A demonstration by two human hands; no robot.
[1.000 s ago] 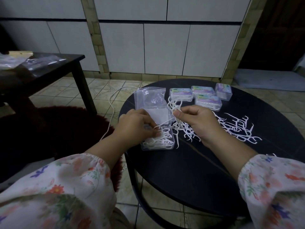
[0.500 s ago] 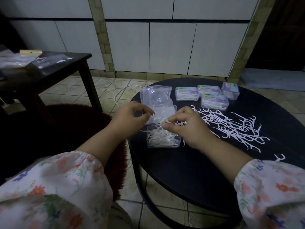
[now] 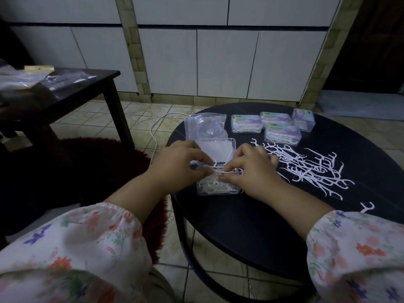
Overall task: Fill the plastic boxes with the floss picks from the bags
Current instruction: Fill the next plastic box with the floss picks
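1. Round black table [image 3: 251,232], glossy top, dark tubular frame below. It stands on pale tiled floor [image 3: 140,114].
2. Open plastic box [image 3: 218,189] at the table's 9 o'clock edge, part-filled with white floss picks; its clear lid [image 3: 218,149] lies flat, hinged back toward 12.
3. Left hand [image 3: 181,165] above the box, fingers curled, pinching a small bunch of picks [image 3: 215,170] over the tray.
4. Right hand [image 3: 253,169] meets it from 3 o'clock, thumb and fingertips pinched narrow on the same bunch.
5. Loose floss picks [image 3: 312,169] scattered across the tabletop from centre out to 3 o'clock; one stray pick [image 3: 368,207] near the right sleeve [image 3: 354,254].
6. Clear bag [image 3: 206,125] at 11 o'clock, just beyond the lid, looks nearly empty.
7. Four closed boxes [image 3: 282,133], filled and labelled, clustered at 12 to 1 o'clock.
8. Room: white panelled wall [image 3: 218,62] with tiled pilasters; dark side table [image 3: 72,90] at far left carrying more plastic bags [image 3: 63,78]; dark red rug [image 3: 105,162] beneath; white cord [image 3: 154,132] trailing on the floor.
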